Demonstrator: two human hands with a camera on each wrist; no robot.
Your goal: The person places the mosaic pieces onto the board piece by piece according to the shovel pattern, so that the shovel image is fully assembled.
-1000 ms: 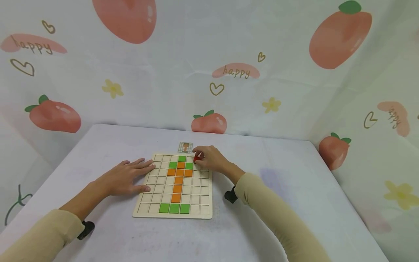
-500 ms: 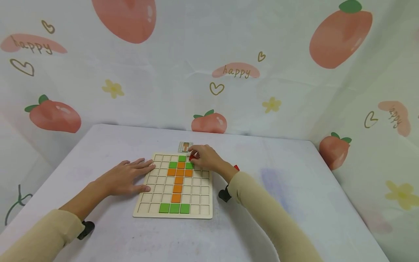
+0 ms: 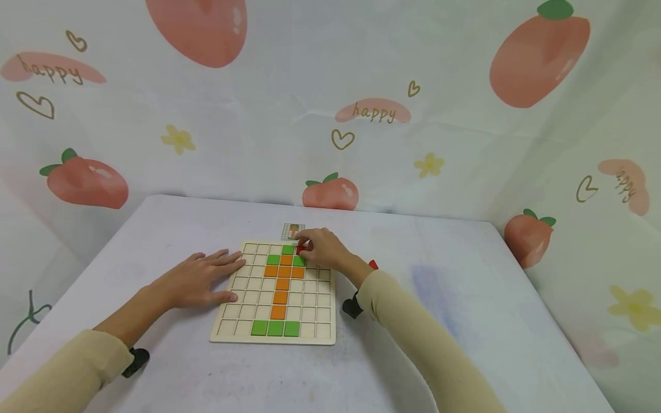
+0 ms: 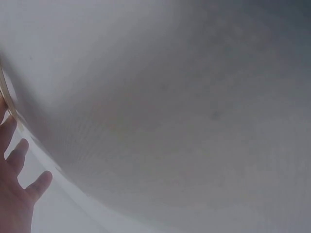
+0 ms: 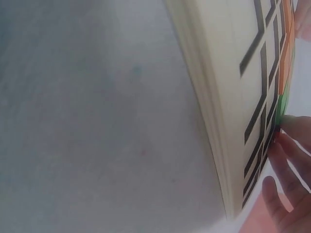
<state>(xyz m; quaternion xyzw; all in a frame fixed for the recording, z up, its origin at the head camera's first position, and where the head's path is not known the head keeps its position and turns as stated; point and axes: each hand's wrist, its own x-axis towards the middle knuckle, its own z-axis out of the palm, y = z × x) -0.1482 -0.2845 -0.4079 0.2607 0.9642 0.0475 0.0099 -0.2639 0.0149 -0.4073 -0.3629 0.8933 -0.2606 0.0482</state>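
A wooden grid board (image 3: 310, 298) lies on the table, with orange tiles (image 3: 282, 284) in a cross and green tiles (image 3: 275, 328) at its near and far ends. Spread fingers of my left hand (image 3: 198, 280) rest at the board's left edge; the left wrist view catches only part of that hand (image 4: 17, 179). At the far row, my right hand (image 3: 329, 250) pinches a red square tile (image 3: 300, 250) just right of the top green tile. The fingers cover much of it. In the right wrist view the fingertips meet at the board's far side.
A small printed pattern card (image 3: 291, 230) lies behind the board, partly behind my right hand. Another red piece (image 3: 373, 264) shows on the table beyond my right forearm. A fruit-print cloth (image 3: 258, 149) hangs behind the table (image 3: 413, 241).
My right hand has shifted slightly left with the red tile, to beside the top green tile. A red piece beyond the forearm has come into sight. The left hand stays put.
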